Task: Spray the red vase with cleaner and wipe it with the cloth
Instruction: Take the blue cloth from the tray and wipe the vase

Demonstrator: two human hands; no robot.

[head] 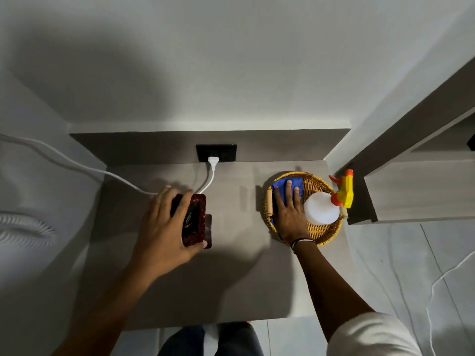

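Vase (194, 220) sits left of centre on the table (231, 278), seen from above: dark red, rectangular mouth, some pattern on the side, detail too dark to read. Left hand (164, 227) wraps it from the left, fingers curled over the far rim and thumb against the near end, so a closed grip on the vase.

Right of it, well apart, a round wicker basket (318, 233) stands at the table's far right corner. Blue cloth (279, 186) lies in the basket's left half. Right hand (290, 214) lies flat on the cloth, palm down, fingers spread and pointing far; not closed around anything. A thin band sits at that wrist, white sleeve further up the arm.

Spray bottle (321, 208) stands in the basket's right half, just beside the right hand: white round body, orange collar, yellow trigger head with orange nozzle hanging out past the basket's right rim. Cannot tell whether hand and bottle touch.

Far side of the table: black wall socket (226, 152) with a white plug (213, 160) in it. Its cable (77, 164) runs near and then left, passing just behind the left hand and off the table.
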